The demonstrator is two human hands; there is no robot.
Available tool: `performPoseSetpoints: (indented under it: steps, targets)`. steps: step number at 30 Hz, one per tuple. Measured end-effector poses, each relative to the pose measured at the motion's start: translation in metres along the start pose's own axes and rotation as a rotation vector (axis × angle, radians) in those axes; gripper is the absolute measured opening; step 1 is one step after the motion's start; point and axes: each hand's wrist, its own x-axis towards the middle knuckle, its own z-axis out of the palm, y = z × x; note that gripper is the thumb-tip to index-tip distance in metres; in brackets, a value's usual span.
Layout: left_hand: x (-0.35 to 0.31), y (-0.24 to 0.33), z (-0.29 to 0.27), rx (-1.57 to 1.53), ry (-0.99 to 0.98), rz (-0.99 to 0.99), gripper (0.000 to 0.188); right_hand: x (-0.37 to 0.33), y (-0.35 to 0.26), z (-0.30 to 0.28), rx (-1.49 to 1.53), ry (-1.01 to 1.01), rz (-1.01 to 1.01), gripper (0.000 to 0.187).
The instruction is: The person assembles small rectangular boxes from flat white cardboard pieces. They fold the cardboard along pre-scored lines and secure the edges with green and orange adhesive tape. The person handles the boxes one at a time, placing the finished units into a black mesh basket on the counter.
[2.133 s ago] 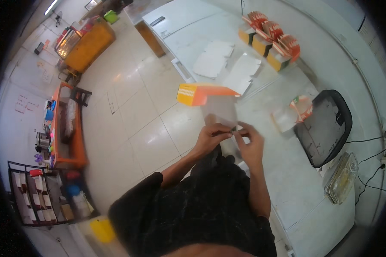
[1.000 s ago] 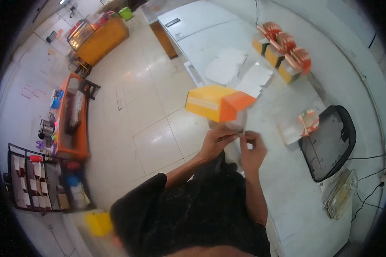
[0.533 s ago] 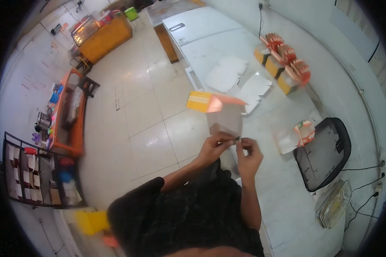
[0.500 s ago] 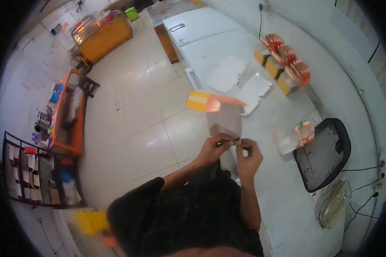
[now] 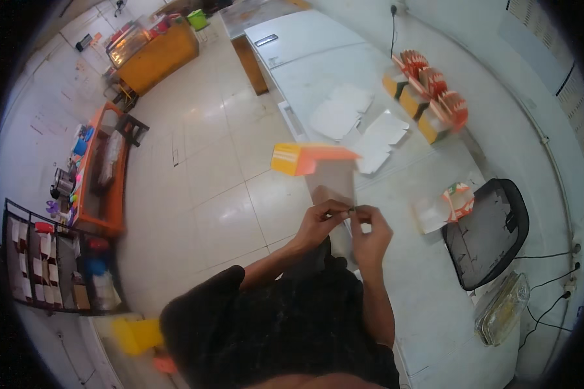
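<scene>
Both my hands are pinched at the near edge of a small folding carton (image 5: 331,179), with a grey-white inside and an orange and yellow flap. My left hand (image 5: 318,227) grips its near left corner, thumb and fingers pressed together. Against it, my right hand (image 5: 372,235) pinches the near right part of the same edge. The fingertips almost meet over a small dark green bit of the carton. The carton is held up above the white worktop's left edge, its open flap pointing away from me. Fingers hide the exact fold.
Flat white carton blanks (image 5: 341,115) lie on the white worktop (image 5: 428,285). Folded red and yellow cartons (image 5: 428,91) line the wall. A part-folded carton (image 5: 458,202) rests beside a black-framed panel (image 5: 490,233). Nearer is a plastic-wrapped pack (image 5: 503,311). An orange shelf (image 5: 113,223) stands left.
The carton has shifted a little left and tilted, so its orange flap looks flatter and narrower. Both hands moved slightly left with it, still pinching the near edge.
</scene>
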Motion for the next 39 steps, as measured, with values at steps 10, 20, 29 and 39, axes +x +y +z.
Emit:
performPoseSetpoints:
  steps: [10,20,29,39]
  targets:
    - [0.003,0.012,0.001,0.089,0.024,0.033,0.016,-0.003,0.016,0.003,0.230,0.017,0.128,0.014]
    - [0.001,0.012,0.005,0.085,-0.001,0.053,0.016,-0.008,0.016,0.000,0.193,0.044,0.075,0.007]
    - [0.000,0.012,0.010,0.041,0.085,0.043,0.018,-0.013,0.015,0.024,0.155,0.206,-0.099,0.003]
    - [0.009,0.010,0.007,0.074,0.063,0.019,0.023,0.002,0.008,0.010,0.332,0.110,0.077,0.004]
